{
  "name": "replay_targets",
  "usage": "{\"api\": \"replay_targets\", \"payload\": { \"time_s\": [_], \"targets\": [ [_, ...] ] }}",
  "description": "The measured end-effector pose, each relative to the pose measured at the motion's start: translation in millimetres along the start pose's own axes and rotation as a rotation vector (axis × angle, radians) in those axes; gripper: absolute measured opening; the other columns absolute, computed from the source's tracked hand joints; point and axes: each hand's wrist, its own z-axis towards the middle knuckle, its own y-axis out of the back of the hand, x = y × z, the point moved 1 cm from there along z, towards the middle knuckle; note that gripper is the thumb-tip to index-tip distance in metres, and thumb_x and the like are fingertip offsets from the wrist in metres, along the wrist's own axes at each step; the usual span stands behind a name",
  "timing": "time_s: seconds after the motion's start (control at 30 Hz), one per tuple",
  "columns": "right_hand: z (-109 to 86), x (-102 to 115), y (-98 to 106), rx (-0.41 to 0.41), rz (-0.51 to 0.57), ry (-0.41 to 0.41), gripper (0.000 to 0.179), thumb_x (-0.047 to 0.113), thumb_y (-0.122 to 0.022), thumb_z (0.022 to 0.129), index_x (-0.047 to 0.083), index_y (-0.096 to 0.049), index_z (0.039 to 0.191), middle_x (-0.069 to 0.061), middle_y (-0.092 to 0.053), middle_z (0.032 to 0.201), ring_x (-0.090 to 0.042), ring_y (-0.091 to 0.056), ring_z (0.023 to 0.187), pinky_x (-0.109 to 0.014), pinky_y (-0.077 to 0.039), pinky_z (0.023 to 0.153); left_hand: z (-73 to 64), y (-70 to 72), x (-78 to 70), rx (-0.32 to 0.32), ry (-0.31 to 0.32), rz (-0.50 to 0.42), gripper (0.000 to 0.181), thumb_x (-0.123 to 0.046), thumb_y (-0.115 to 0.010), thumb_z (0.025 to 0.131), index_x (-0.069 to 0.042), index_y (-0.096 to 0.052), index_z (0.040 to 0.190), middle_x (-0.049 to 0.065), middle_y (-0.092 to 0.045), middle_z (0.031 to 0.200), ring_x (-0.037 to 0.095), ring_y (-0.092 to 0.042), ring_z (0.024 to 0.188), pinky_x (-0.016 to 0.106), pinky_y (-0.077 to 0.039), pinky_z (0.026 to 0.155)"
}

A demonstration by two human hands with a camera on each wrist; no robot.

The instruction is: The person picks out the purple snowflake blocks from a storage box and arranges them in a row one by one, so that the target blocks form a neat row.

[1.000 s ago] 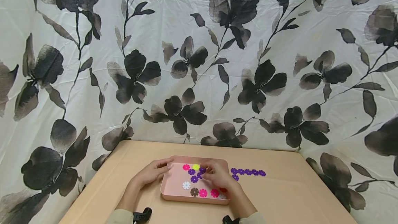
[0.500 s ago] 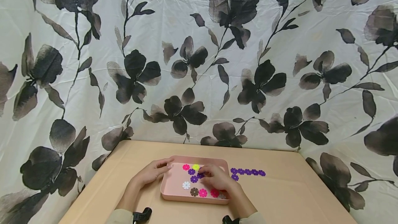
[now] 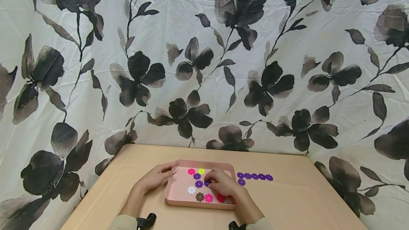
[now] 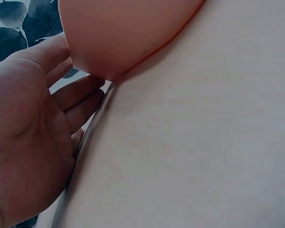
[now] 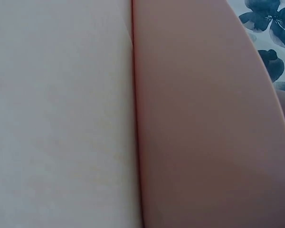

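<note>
My left hand (image 3: 155, 177) grips the left wall of a shallow pink tray (image 3: 179, 198). In the left wrist view, the fingers (image 4: 85, 104) lie against the outside of its corner. Over the tray's right half, my right hand (image 3: 223, 181) has curled fingers and pinches a purple flower-shaped disc (image 3: 207, 183), partly hidden under the fingertips. Just left of it lie purple discs (image 3: 197, 176). The tray also holds a yellow disc (image 3: 201, 171), pink discs (image 3: 208, 198), a white disc (image 3: 191, 190) and a brown disc (image 3: 200, 197). Only the tray's wall (image 5: 204, 118) fills the right wrist view.
Right of the tray, a row of joined purple discs (image 3: 255, 176) lies on the light tan table (image 3: 287, 201), with one more set below its left end. A white curtain (image 3: 223, 81) with dark flowers hangs behind the table.
My right fingers have shifted slightly within the tray. A purple disc under them has moved a little toward me and to the right. The left hand and the tray stay put.
</note>
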Motion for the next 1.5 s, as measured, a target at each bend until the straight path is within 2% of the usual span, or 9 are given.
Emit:
{"api": "replay_targets", "payload": {
  "time_s": [0.17, 0.27, 0.53, 0.87, 1.17, 1.23, 1.37, 1.5],
  "targets": [
    [-0.2, 0.2, 0.1, -0.001, 0.014, -0.001, 0.019, 0.013, -0.077, 0.095, 0.018, -0.074, 0.112, 0.003, -0.058, 0.104, -0.013, -0.053, 0.095, -0.021, -0.05, 0.082, 0.8, -0.5, 1.0, 0.001, -0.006, -0.006, 0.05, -0.033, -0.058, 0.108, -0.013, -0.054, 0.153, 0.01, -0.045, 0.163, 0.041, -0.03, 0.156, 0.061, -0.024, 0.127],
    [-0.3, 1.2, 0.3, 0.007, 0.034, 0.007, 0.017, 0.011, -0.078, 0.093, 0.016, -0.072, 0.107, 0.001, -0.058, 0.1, -0.014, -0.053, 0.091, -0.02, -0.047, 0.076, 1.3, -0.8, 1.4, 0.002, -0.005, -0.018, 0.05, -0.033, -0.059, 0.107, -0.013, -0.054, 0.153, 0.008, -0.045, 0.163, 0.039, -0.03, 0.156, 0.059, -0.023, 0.128],
    [0.3, 2.2, 0.6, 0.012, 0.079, -0.01, 0.02, 0.01, -0.08, 0.091, 0.019, -0.068, 0.105, 0.005, -0.063, 0.094, -0.011, -0.056, 0.087, -0.02, -0.052, 0.077, 1.4, -0.8, 3.1, 0.002, -0.005, -0.018, 0.05, -0.033, -0.059, 0.107, -0.013, -0.054, 0.153, 0.009, -0.044, 0.164, 0.04, -0.029, 0.157, 0.06, -0.022, 0.128],
    [0.2, 3.5, 3.0, -0.058, 0.136, 0.002, 0.02, 0.004, -0.083, 0.086, 0.018, -0.075, 0.098, 0.004, -0.069, 0.091, -0.012, -0.059, 0.082, -0.019, -0.055, 0.073, 0.6, 0.1, 2.1, -0.001, -0.002, -0.008, 0.05, -0.035, -0.06, 0.107, -0.014, -0.056, 0.152, 0.008, -0.045, 0.163, 0.039, -0.031, 0.156, 0.06, -0.022, 0.128],
    [0.0, -1.5, 6.9, -0.146, 0.095, 0.026, 0.022, 0.008, -0.086, 0.084, 0.019, -0.084, 0.103, 0.011, -0.076, 0.094, -0.008, -0.063, 0.083, -0.018, -0.058, 0.076, 0.6, -0.1, 2.7, 0.004, -0.008, -0.024, 0.05, -0.034, -0.059, 0.107, -0.013, -0.055, 0.152, 0.008, -0.044, 0.164, 0.039, -0.03, 0.157, 0.059, -0.022, 0.128],
    [-1.5, -2.8, 10.2, -0.158, 0.127, 0.015, 0.024, 0.006, -0.085, 0.085, 0.019, -0.084, 0.105, 0.01, -0.077, 0.097, -0.009, -0.064, 0.085, -0.019, -0.058, 0.076, 0.3, 0.0, 2.3, 0.004, -0.012, -0.018, 0.05, -0.034, -0.059, 0.107, -0.013, -0.054, 0.153, 0.009, -0.044, 0.164, 0.04, -0.03, 0.156, 0.06, -0.023, 0.128],
    [-6.3, -5.2, 18.1, -0.153, 0.262, -0.023, 0.022, 0.001, -0.079, 0.089, 0.014, -0.084, 0.107, 0.002, -0.078, 0.102, -0.014, -0.066, 0.085, -0.022, -0.061, 0.072, -0.5, 0.2, 0.9, 0.003, -0.013, -0.009, 0.05, -0.033, -0.059, 0.108, -0.012, -0.054, 0.152, 0.011, -0.045, 0.163, 0.041, -0.031, 0.155, 0.061, -0.024, 0.127],
    [-9.9, -7.5, 24.8, -0.173, 0.348, -0.052, 0.017, 0.001, -0.077, 0.091, 0.011, -0.084, 0.104, -0.002, -0.078, 0.102, -0.017, -0.07, 0.085, -0.026, -0.063, 0.072, -0.4, 0.1, 0.7, 0.007, -0.007, -0.024, 0.049, -0.032, -0.059, 0.107, -0.012, -0.054, 0.152, 0.01, -0.045, 0.163, 0.041, -0.03, 0.156, 0.061, -0.023, 0.127]
  ]
}}
